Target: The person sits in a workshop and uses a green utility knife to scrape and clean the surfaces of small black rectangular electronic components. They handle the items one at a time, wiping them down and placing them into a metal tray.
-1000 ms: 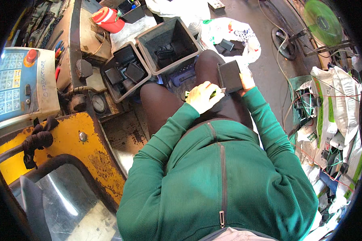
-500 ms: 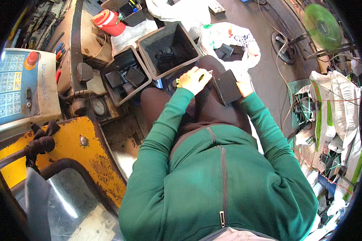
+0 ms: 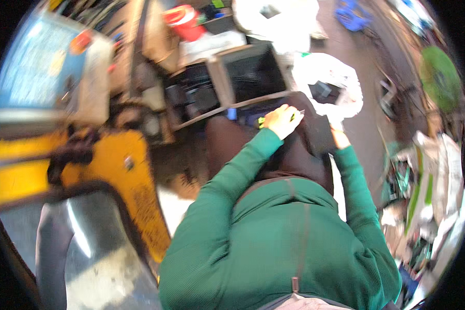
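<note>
- Left grip [image 3: 283,123] wraps round a cutter [image 3: 262,122], blade towards the black box [image 3: 320,136], probably for control.
- Right grip [image 3: 340,138] holds the box's right edge, apparently leaving its face exposed.
- Beyond left grip: 2 bins [image 3: 220,80], presumably for easy reach.

Both forearms [image 3: 254,161] are slanting forward from bent elbows toward the right thigh [image 3: 293,160]. The left hand [image 3: 283,122] is curling closed, its back facing up, by the thigh's inner side; the right hand [image 3: 338,135], blurred, is gripping by its outer side.
</note>
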